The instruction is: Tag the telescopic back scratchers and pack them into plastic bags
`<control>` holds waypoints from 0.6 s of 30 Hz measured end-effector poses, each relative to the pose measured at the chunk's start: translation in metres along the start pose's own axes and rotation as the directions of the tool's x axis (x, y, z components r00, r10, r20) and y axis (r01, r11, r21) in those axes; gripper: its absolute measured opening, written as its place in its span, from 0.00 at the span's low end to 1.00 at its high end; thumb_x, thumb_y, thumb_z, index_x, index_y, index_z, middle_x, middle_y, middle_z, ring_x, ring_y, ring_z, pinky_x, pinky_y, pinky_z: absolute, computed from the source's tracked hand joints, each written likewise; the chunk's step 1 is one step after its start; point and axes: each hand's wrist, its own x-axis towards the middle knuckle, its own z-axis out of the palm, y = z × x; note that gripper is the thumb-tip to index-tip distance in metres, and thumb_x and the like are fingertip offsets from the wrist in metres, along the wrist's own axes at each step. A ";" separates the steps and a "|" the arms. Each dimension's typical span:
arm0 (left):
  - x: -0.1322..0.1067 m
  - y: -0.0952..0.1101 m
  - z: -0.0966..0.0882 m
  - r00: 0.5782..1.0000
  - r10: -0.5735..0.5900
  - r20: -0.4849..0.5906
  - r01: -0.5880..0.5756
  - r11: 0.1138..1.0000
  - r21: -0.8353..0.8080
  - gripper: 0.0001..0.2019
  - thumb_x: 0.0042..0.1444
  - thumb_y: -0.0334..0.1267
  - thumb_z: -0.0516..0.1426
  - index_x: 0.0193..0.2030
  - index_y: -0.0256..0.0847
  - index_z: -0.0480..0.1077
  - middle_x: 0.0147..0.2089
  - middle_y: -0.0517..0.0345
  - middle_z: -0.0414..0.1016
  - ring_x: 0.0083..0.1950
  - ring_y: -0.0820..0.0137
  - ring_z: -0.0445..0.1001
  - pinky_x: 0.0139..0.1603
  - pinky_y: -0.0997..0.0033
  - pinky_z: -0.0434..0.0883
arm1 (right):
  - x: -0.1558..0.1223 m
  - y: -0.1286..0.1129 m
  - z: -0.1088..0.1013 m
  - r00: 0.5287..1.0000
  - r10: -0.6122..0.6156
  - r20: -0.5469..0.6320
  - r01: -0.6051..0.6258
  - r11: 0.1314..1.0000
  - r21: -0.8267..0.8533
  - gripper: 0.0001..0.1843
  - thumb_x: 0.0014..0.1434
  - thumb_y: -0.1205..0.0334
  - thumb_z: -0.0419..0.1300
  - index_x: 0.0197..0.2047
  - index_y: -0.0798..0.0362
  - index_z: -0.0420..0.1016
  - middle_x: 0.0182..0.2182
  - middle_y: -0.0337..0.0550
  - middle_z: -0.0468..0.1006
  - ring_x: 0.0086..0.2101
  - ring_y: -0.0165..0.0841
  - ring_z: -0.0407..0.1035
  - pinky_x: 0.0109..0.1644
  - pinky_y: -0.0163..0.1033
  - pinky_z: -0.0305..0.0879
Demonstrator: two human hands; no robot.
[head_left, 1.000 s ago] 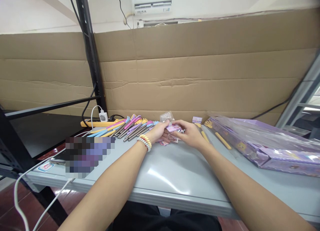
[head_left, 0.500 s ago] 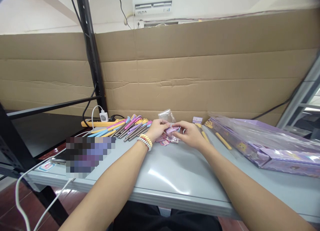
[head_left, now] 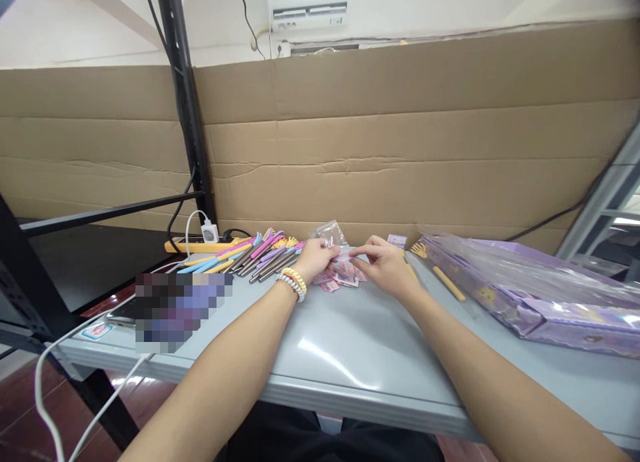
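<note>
My left hand (head_left: 316,261), with yellow and white coiled bands on its wrist, is closed on a small pale-pink card (head_left: 343,254), partly hidden by the fingers. At the card's right edge, the thumb and index finger of my right hand (head_left: 381,265) are pinched close together. Below both hands lies a loose pile of pink printed cards (head_left: 345,275) on the grey table. A clear plastic bag (head_left: 331,233) stands just behind my left hand. Left of it lie several back scratchers (head_left: 267,254) with metal rods and coloured handles.
On the right is a purple printed box (head_left: 505,295) covered in clear plastic, with a yellow back scratcher (head_left: 447,282) beside it. A phone-like device (head_left: 123,312), a power strip (head_left: 190,247) and white cables occupy the left. A cardboard wall (head_left: 375,149) rises behind the table.
My right hand has moved slightly right and its fingers have straightened. The pink card between my hands is less visible, and more of the pile below shows.
</note>
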 end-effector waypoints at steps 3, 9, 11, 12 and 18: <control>0.001 -0.001 0.001 1.000 -0.012 0.014 0.011 1.000 0.021 0.08 0.50 0.32 0.56 0.23 0.39 0.61 0.14 0.63 0.63 0.16 0.74 0.64 0.19 0.75 0.61 | 0.000 0.001 0.001 1.000 -0.025 0.002 0.025 1.000 0.010 0.06 0.50 0.63 0.59 0.27 0.49 0.79 0.21 0.38 0.64 0.22 0.28 0.59 0.25 0.34 0.55; 0.004 -0.005 0.000 0.999 -0.027 -0.030 0.030 0.994 0.107 0.05 0.47 0.31 0.56 0.24 0.38 0.63 0.13 0.64 0.63 0.16 0.75 0.64 0.19 0.77 0.60 | -0.001 0.004 0.005 0.997 -0.074 0.000 0.074 0.997 0.035 0.06 0.50 0.65 0.59 0.26 0.49 0.79 0.21 0.39 0.66 0.22 0.27 0.61 0.25 0.34 0.56; 0.006 -0.008 -0.001 0.998 -0.026 -0.059 0.033 0.992 0.119 0.05 0.46 0.30 0.57 0.23 0.38 0.63 0.14 0.65 0.63 0.16 0.76 0.64 0.19 0.77 0.60 | -0.001 0.003 0.004 0.997 -0.075 -0.002 0.075 0.996 0.037 0.06 0.50 0.66 0.59 0.26 0.50 0.79 0.22 0.38 0.67 0.22 0.27 0.61 0.25 0.33 0.56; 0.008 -0.009 -0.003 0.997 -0.024 -0.068 0.032 0.992 0.122 0.05 0.45 0.30 0.57 0.23 0.37 0.63 0.14 0.65 0.63 0.16 0.76 0.63 0.19 0.77 0.60 | -0.001 0.002 0.004 0.998 -0.069 -0.003 0.069 0.997 0.039 0.06 0.50 0.66 0.59 0.27 0.50 0.79 0.22 0.38 0.67 0.22 0.27 0.61 0.25 0.33 0.56; 0.013 -0.014 -0.008 0.997 -0.003 -0.078 0.014 0.990 0.141 0.05 0.47 0.33 0.57 0.24 0.37 0.65 0.19 0.63 0.66 0.17 0.78 0.64 0.19 0.78 0.60 | -0.001 -0.001 0.000 1.000 -0.020 0.001 0.020 0.999 0.032 0.06 0.50 0.65 0.60 0.29 0.51 0.78 0.22 0.38 0.67 0.21 0.26 0.59 0.25 0.33 0.56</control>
